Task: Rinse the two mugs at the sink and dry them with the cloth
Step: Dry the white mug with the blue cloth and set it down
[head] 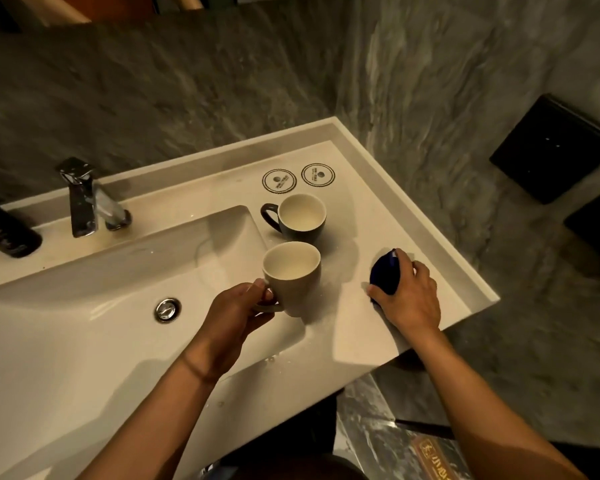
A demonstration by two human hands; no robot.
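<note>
- The white sink [84,306] fills the 9 o'clock side of the pale surface [378,209], its chrome drain shut.
- A black bottle [4,230] at 9 o'clock shows letters "ster".
- The cream mug [293,282] at centre looks empty; the left hand [236,317] has its fingers clenched round the handle.
- The dark mug [300,220], at 12 o'clock of the cream one, stands upright, pale inside.
- The right hand [411,299] grasps the bunched blue cloth [383,271] at 3 o'clock.
- Two round printed coasters [279,181] lie behind; their writing is unreadable.
</note>
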